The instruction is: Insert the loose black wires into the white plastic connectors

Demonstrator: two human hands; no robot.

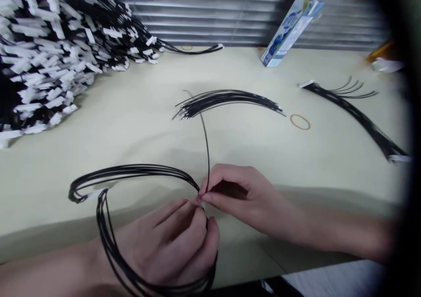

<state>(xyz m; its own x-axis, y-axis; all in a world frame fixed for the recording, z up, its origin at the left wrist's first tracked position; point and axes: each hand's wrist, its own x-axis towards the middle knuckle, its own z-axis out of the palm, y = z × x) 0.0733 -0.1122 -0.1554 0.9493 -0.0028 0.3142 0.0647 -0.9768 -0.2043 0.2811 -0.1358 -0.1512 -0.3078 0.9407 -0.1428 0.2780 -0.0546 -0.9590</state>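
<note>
My left hand is closed around a looped bundle of thin black wires that curls out to the left and back under my wrist. My right hand pinches a single black wire at its lower end, right where it meets the bundle at my left fingertips. That single wire rises upward toward a loose fan of black wires lying on the beige table. A small white connector shows at the loop's left end.
A large heap of black wires with white connectors fills the far left. Another wire bundle lies at the right, a rubber band beside the fan. A blue-white carton leans against the blinds at the back.
</note>
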